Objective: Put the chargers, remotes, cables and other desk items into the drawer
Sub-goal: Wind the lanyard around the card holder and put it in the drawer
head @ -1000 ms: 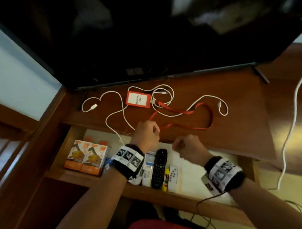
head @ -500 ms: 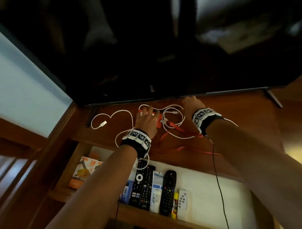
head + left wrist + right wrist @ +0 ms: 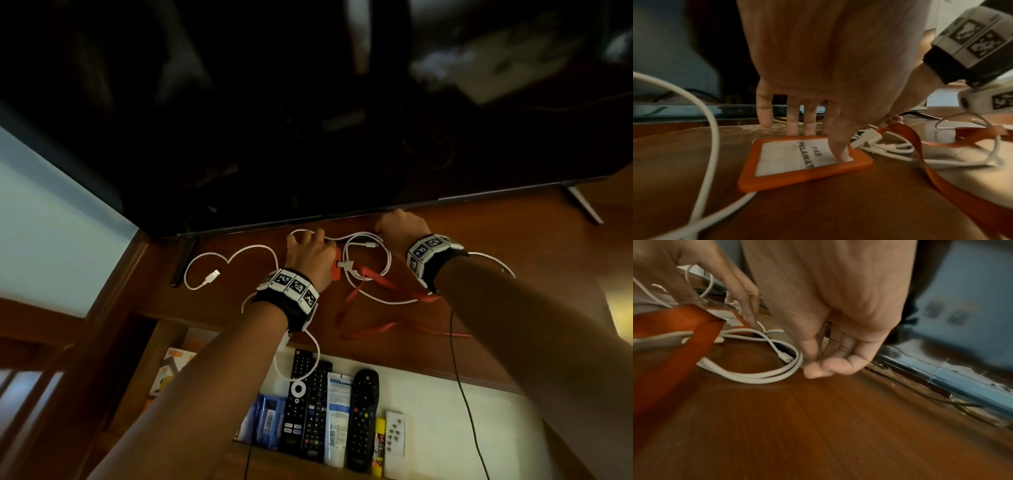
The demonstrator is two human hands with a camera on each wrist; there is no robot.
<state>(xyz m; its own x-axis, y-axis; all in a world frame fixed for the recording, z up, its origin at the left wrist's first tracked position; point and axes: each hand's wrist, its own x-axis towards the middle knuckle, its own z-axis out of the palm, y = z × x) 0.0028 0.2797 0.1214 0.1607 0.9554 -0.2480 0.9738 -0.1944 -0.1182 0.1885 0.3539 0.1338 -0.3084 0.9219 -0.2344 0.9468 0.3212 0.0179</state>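
Note:
An orange badge holder (image 3: 797, 162) with a white card lies flat on the wooden desk (image 3: 513, 274). My left hand (image 3: 818, 142) stands over it, thumb tip pressing on the card and straight fingertips (image 3: 792, 129) at its far edge. Its orange lanyard (image 3: 376, 281) trails right and toward me. A long white cable (image 3: 239, 255) loops around the badge. My right hand (image 3: 812, 365) pinches one loop of this cable (image 3: 756, 378) between thumb and forefinger, close under the TV's lower edge. In the head view the left hand (image 3: 310, 253) hides most of the badge (image 3: 337, 270).
A large dark TV (image 3: 308, 102) overhangs the back of the desk, its foot (image 3: 582, 205) at the right. Below the desk edge, the open drawer (image 3: 479, 428) holds several remotes (image 3: 364, 411), a tube and orange boxes (image 3: 171, 366). A thin black wire (image 3: 459, 377) hangs from my right wrist.
Both hands have moved from the drawer's edge up onto the desk. The left has come down on the badge, and the right has gone further back to the cable loop under the TV.

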